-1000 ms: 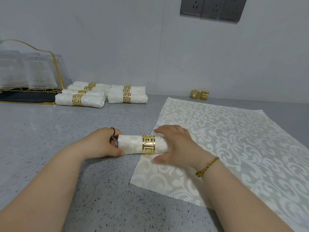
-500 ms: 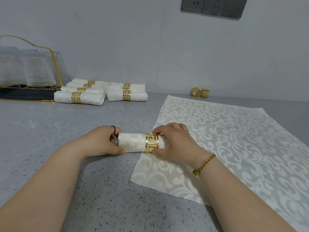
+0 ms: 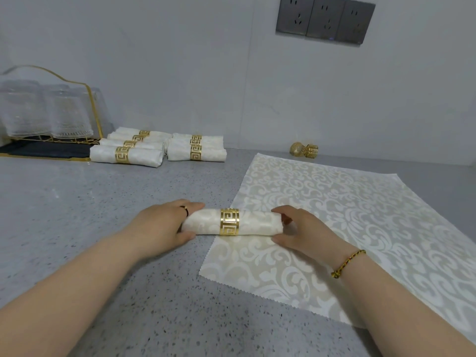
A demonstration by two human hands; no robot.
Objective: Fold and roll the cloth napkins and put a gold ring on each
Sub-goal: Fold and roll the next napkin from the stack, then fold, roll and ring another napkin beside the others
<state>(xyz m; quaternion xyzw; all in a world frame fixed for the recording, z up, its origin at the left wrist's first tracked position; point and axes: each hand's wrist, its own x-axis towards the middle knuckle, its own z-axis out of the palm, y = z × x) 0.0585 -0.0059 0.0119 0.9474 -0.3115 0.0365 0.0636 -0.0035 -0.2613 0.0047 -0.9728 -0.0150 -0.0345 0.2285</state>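
Observation:
A rolled white napkin [image 3: 255,223] lies across the near left corner of a flat patterned napkin [image 3: 332,220]. A gold ring [image 3: 229,222] with a key pattern sits around its middle. My left hand [image 3: 164,225] grips the roll's left end. My right hand [image 3: 298,231] cups the right end, thumb under, fingers over. Several finished ringed rolls [image 3: 144,148] lie in two groups at the back left. Two loose gold rings [image 3: 304,150] sit by the wall behind the flat napkin.
A gold wire rack [image 3: 49,112] holding upturned glasses stands at the far left on a dark mat [image 3: 46,150]. The grey speckled counter [image 3: 77,210] meets a white wall with grey power sockets [image 3: 325,20] above.
My right hand slid from over the ring to the roll's right end, so the ring and the roll's full length now show. The roll sits a little further right.

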